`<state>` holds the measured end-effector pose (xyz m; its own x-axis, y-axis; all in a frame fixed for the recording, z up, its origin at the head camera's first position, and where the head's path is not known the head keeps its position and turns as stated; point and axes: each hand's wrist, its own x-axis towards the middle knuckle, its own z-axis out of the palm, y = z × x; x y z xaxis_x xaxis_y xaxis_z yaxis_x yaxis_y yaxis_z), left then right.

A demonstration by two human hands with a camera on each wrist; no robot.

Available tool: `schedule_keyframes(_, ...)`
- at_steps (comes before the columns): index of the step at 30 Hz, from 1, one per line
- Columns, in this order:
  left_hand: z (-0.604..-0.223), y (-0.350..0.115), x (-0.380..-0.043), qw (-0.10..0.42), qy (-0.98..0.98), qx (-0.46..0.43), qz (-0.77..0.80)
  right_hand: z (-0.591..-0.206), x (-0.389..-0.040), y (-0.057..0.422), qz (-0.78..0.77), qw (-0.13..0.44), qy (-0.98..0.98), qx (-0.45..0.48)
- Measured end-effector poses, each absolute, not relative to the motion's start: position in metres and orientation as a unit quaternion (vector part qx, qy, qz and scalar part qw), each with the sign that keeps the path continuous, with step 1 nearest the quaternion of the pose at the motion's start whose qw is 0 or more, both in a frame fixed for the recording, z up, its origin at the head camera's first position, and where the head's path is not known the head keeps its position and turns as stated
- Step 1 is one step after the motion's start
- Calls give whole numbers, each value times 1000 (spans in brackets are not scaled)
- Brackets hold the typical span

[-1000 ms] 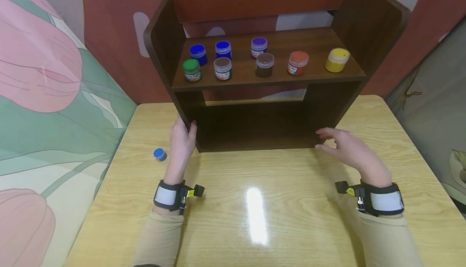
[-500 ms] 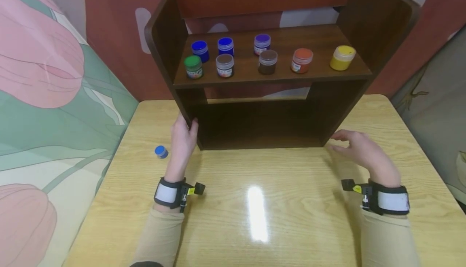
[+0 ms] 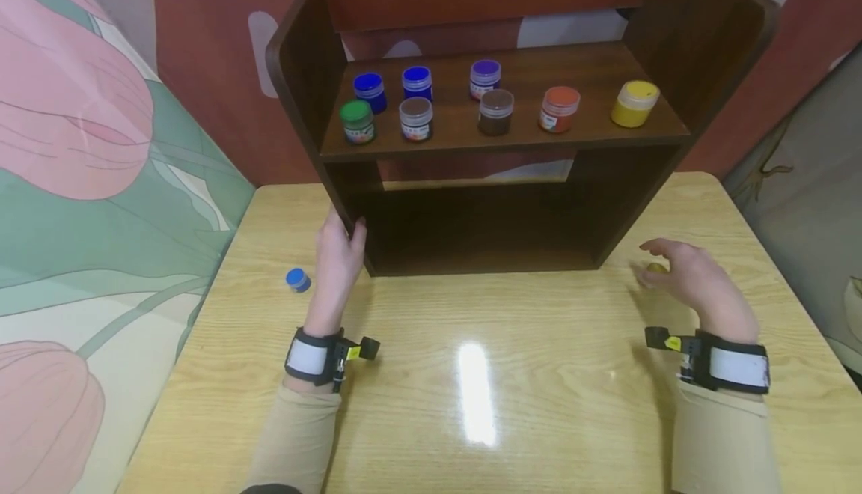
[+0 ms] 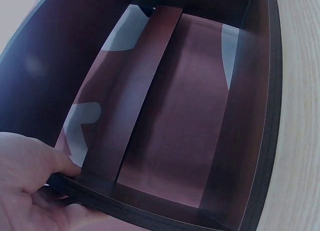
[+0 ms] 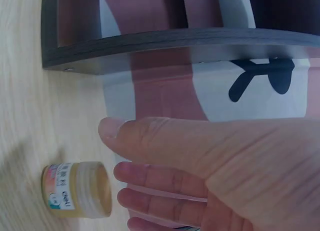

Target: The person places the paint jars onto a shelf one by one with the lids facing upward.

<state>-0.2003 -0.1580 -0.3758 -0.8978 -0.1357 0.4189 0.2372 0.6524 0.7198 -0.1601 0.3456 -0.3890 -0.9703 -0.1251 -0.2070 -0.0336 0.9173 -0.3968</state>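
A dark brown wooden shelf (image 3: 498,147) stands on the table against the wall. My left hand (image 3: 340,258) grips its left side panel low down, thumb on the inner face; the left wrist view shows the thumb (image 4: 62,163) over the panel's edge and the other fingers outside. My right hand (image 3: 700,284) hovers to the right of the shelf, apart from it, fingers loosely bent with nothing between them. Beside its fingertips a small ochre paint jar (image 5: 77,190) is on the table, partly covered by the thumb in the head view.
On the upper board are several paint jars, among them a green jar (image 3: 358,122), a red jar (image 3: 559,110) and a yellow jar (image 3: 634,104). A small blue jar (image 3: 298,280) stands on the table (image 3: 404,374) left of my left hand.
My right hand has moved rightward, away from the shelf's right panel, and the ochre jar has come into sight. The left hand keeps its grip on the left panel.
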Motion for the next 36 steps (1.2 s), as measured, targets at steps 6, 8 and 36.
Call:
schedule_keyframes(6,-374,-155,-201,226,-883,-27,-410,-399,-163,350,-198,118,972,-44)
schedule_keyframes(8,-373,-155,-201,226,-884,-27,-409,-403,-163,352,-195,119,972,-45)
schedule_keyframes(36,-375,-157,-199,216,-883,-20,-417,-416,-162,350,-203,120,971,-45)
